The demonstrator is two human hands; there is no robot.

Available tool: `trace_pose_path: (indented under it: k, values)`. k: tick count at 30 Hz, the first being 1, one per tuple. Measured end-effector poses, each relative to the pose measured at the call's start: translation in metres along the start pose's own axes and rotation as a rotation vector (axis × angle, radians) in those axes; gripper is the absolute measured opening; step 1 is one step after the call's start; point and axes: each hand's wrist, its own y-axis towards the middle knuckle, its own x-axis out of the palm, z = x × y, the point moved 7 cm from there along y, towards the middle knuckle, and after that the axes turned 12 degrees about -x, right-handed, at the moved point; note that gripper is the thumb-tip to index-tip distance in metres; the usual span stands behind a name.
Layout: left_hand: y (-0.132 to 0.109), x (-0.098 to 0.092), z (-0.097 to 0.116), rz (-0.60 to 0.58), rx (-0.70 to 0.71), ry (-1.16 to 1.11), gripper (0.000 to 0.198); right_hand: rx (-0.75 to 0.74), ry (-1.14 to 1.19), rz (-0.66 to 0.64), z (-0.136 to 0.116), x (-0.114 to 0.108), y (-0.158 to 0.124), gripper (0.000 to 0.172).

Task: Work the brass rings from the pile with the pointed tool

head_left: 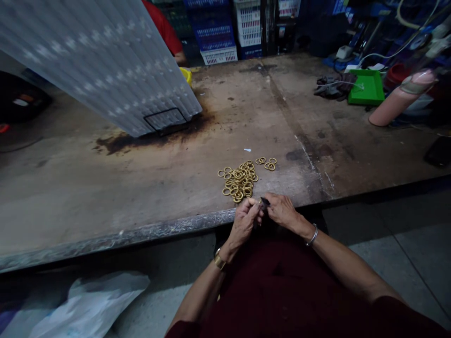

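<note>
At the table's front edge my two hands meet. My left hand (pixel 245 218) is closed in a pinch, with a gold-coloured glint of a brass ring (pixel 260 202) at its fingertips. Fingers curled, my right hand (pixel 283 210) grips a small dark pointed tool (pixel 265 202), whose tip is against or very near the ring. Its kind is too small to tell, and most of it is hidden in the fist. Just beyond the hands lies a loose pile of brass rings (pixel 238 177). Several more rings (pixel 270 164) lie apart, to the pile's right.
A leaning stack of translucent corrugated sheets (pixel 116 70) stands on the wooden table (pixel 169 183) at the left. Behind it shows a person's red sleeve (pixel 164 26). A green tray (pixel 366 88) and a pink cylinder (pixel 401 99) are at the right. Crates (pixel 214 35) stand behind.
</note>
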Motion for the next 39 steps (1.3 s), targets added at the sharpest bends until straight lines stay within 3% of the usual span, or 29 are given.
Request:
trace_pose_path:
  k: [4,8,12,19,25,29,33,36,39]
  values:
    - [-0.007,0.010,-0.005,-0.145,-0.064,-0.160,0.032,0.134,-0.095,0.072,0.029,-0.017,0.010,0.026]
    - [-0.006,0.011,-0.006,-0.150,-0.112,-0.296,0.036,0.246,-0.139,0.252,0.066,-0.043,0.035,0.029]
    - [-0.003,0.008,-0.007,-0.159,-0.155,-0.378,0.032,0.295,-0.148,0.308,0.091,-0.057,0.065,0.029]
    - [0.001,0.002,-0.017,-0.207,-0.254,-0.514,0.028,0.386,-0.133,0.222,0.099,-0.059,0.089,0.031]
    - [0.002,0.004,-0.020,-0.157,-0.290,-0.521,0.036,0.401,-0.135,0.226,0.106,-0.059,0.090,0.029]
    - [0.007,-0.003,-0.012,-0.032,-0.190,-0.380,0.041,0.251,-0.088,0.321,0.091,-0.055,0.076,0.028]
    - [0.012,-0.015,-0.003,0.119,-0.043,-0.205,0.048,-0.050,0.091,0.389,0.050,-0.039,0.046,0.020]
    - [0.014,-0.015,0.001,0.154,-0.014,-0.087,0.050,-0.183,0.213,0.388,0.020,-0.026,0.025,0.014]
    - [0.013,-0.013,0.002,0.161,-0.027,-0.029,0.044,-0.219,0.336,0.369,0.002,-0.016,0.014,0.012]
